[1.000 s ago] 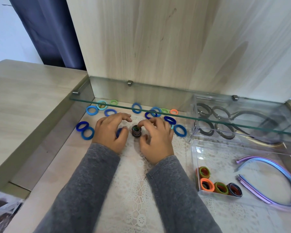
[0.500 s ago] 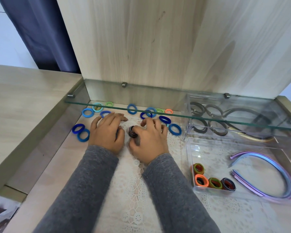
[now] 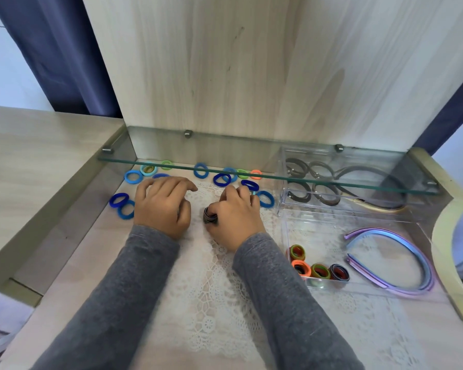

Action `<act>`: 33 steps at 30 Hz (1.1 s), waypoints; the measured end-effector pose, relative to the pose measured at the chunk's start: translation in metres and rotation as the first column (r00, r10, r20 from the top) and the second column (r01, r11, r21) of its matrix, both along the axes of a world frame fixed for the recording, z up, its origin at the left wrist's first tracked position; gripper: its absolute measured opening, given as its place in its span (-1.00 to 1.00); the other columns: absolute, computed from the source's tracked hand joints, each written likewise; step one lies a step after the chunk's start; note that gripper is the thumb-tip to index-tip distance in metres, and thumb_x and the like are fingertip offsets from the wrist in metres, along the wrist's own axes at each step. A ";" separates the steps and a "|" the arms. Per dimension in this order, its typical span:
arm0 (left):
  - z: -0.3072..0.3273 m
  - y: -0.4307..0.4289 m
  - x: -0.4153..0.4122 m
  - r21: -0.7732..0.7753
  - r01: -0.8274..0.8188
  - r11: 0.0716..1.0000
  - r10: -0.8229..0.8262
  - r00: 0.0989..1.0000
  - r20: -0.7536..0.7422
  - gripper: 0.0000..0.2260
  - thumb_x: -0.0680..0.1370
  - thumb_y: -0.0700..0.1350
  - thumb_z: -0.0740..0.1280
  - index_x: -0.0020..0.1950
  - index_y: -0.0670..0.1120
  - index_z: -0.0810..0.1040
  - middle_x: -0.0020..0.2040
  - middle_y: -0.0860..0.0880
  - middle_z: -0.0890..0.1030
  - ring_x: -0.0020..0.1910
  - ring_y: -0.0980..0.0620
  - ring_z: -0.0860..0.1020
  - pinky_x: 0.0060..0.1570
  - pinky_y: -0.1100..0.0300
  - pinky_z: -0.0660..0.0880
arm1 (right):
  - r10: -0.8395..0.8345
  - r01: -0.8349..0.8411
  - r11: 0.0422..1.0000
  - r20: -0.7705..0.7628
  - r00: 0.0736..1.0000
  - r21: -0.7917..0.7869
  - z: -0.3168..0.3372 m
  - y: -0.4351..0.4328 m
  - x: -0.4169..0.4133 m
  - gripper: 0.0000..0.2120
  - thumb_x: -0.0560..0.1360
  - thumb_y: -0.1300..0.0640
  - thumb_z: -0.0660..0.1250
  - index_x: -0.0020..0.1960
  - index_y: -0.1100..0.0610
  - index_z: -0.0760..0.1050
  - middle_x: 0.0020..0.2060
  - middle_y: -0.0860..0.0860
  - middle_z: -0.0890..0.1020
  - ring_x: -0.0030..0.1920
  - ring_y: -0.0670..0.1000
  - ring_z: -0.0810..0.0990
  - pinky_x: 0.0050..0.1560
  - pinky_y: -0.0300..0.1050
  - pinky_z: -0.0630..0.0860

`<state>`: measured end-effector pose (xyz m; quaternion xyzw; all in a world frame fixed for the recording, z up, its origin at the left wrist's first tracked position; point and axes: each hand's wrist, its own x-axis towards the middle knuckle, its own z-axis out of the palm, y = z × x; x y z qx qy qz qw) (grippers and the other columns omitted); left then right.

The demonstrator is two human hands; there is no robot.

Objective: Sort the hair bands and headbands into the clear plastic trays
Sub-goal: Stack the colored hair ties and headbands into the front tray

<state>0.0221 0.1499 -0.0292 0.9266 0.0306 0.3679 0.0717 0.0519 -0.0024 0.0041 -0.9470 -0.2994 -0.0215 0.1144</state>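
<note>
Compared with a moment ago, the left hand (image 3: 161,206) has drawn a little away, and the bundle of hair bands (image 3: 209,215) sits now in the right hand (image 3: 235,214) alone. This dark bundle is at the centre of the frame, low over the lace cloth (image 3: 211,289), with the thumb and fingers curled round it. The left hand hovers just beside it with loosely bent fingers, and nothing is seen in it. I judge the bundle could spring apart or slip during the carry, because one hand pinches several stacked bands. The front tray (image 3: 358,288) at the lower right already holds rolled bands (image 3: 318,271) and purple headbands (image 3: 412,252); its wall must be cleared. Loose blue bands (image 3: 265,198) lie behind the hands, partly under the glass shelf (image 3: 251,176), whose edge may hinder reaching them. The rear tray (image 3: 284,198) with dark headbands (image 3: 329,197) stands under this shelf too.
</note>
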 end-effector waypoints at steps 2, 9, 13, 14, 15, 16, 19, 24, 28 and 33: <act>0.000 -0.005 -0.005 0.024 0.017 1.000 -0.017 1.000 0.008 -0.73 0.37 -0.23 0.20 -0.06 -0.04 0.62 -0.07 0.05 0.66 -0.01 0.00 0.60 0.12 0.00 0.34 | 0.014 -0.014 1.000 0.004 1.000 -0.011 0.002 -0.004 -0.002 -0.80 0.54 -0.04 0.22 0.00 -0.08 0.61 0.12 0.03 0.42 0.21 0.15 0.24 0.24 0.11 0.18; -0.008 -0.022 -0.023 0.030 0.145 0.989 -0.137 0.973 -0.188 -0.58 0.39 -0.13 0.08 0.10 0.02 0.62 -0.02 0.03 0.69 0.10 0.00 0.61 0.21 0.03 0.22 | 0.038 -0.039 0.999 0.087 0.995 0.006 -0.003 -0.015 -0.008 -0.84 0.51 0.03 0.29 0.03 -0.08 0.62 0.05 -0.03 0.44 0.15 0.10 0.26 0.16 0.05 0.16; -0.009 -0.026 -0.029 -0.001 0.179 0.984 -0.173 0.953 -0.250 -0.55 0.37 -0.12 0.06 0.13 0.00 0.61 -0.01 -0.03 0.69 0.08 0.00 0.62 0.21 0.04 0.21 | 0.063 -0.063 0.998 0.096 0.993 -0.002 -0.001 -0.018 -0.008 -0.81 0.51 0.01 0.29 0.07 -0.08 0.62 0.06 -0.03 0.44 0.16 0.09 0.27 0.15 0.03 0.18; -0.009 -0.027 -0.029 -0.013 0.184 0.983 -0.181 0.949 -0.257 -0.56 0.37 -0.12 0.07 0.12 0.00 0.61 0.00 -0.03 0.69 0.07 0.00 0.62 0.20 0.05 0.20 | 0.071 -0.071 0.997 0.093 0.993 -0.011 0.000 -0.019 -0.007 -0.80 0.51 0.00 0.28 0.08 -0.08 0.61 0.07 -0.03 0.44 0.17 0.09 0.26 0.16 0.04 0.18; -0.010 -0.027 -0.030 -0.026 0.193 0.981 -0.193 0.945 -0.264 -0.56 0.37 -0.12 0.07 0.12 -0.02 0.62 0.00 -0.04 0.69 0.06 0.00 0.62 0.20 0.05 0.20 | 0.081 -0.080 0.997 0.089 0.993 -0.023 0.002 -0.020 -0.007 -0.80 0.52 -0.01 0.28 0.09 -0.08 0.61 0.08 -0.02 0.44 0.18 0.09 0.26 0.17 0.04 0.18; -0.012 -0.027 -0.031 -0.043 0.202 0.978 -0.206 0.941 -0.269 -0.55 0.37 -0.12 0.06 0.11 -0.03 0.62 0.01 -0.04 0.69 0.06 0.00 0.62 0.21 0.06 0.20 | 0.092 -0.090 0.995 0.086 0.992 -0.037 0.003 -0.021 -0.007 -0.79 0.52 -0.02 0.28 0.10 -0.07 0.61 0.10 -0.02 0.44 0.18 0.10 0.26 0.18 0.05 0.19; -0.013 -0.029 -0.033 -0.119 0.220 0.968 -0.245 0.930 -0.273 -0.53 0.37 -0.10 0.03 0.12 -0.06 0.63 0.06 -0.04 0.67 0.09 0.00 0.61 0.26 0.02 0.23 | 0.122 -0.117 0.991 0.065 0.990 -0.071 0.009 -0.025 -0.008 -0.80 0.51 0.00 0.30 0.09 -0.07 0.61 0.10 0.00 0.44 0.18 0.10 0.26 0.18 0.05 0.21; -0.009 -0.039 -0.039 -0.232 0.262 0.937 -0.311 0.927 -0.210 -0.52 0.36 -0.10 0.02 0.10 -0.04 0.63 0.01 0.06 0.68 0.04 0.19 0.52 0.26 -0.08 0.28 | 0.158 -0.151 0.979 0.038 0.987 -0.133 0.021 -0.033 -0.007 -0.81 0.49 0.00 0.33 0.08 -0.10 0.61 0.08 0.00 0.44 0.18 0.12 0.27 0.20 0.04 0.23; 0.000 -0.049 -0.039 -0.258 0.299 0.919 -0.349 0.921 -0.172 -0.53 0.37 -0.11 0.02 0.09 -0.04 0.63 -0.02 0.10 0.68 0.02 0.21 0.51 0.29 -0.08 0.26 | 0.170 -0.169 0.975 -0.002 0.985 -0.148 0.037 -0.048 -0.006 -0.85 0.48 -0.04 0.34 0.02 -0.12 0.63 0.05 -0.01 0.43 0.17 0.11 0.27 0.26 0.05 0.23; 0.019 -0.073 -0.033 -0.266 0.365 0.892 -0.407 0.905 -0.124 -0.53 0.36 -0.12 0.02 0.07 -0.04 0.64 -0.03 0.11 0.68 -0.05 0.20 0.58 0.28 0.03 0.23 | 0.184 -0.190 0.968 -0.051 0.982 -0.163 0.064 -0.075 -0.003 -0.84 0.43 -0.10 0.40 0.00 -0.17 0.62 0.09 -0.03 0.43 0.19 0.08 0.25 0.22 -0.02 0.22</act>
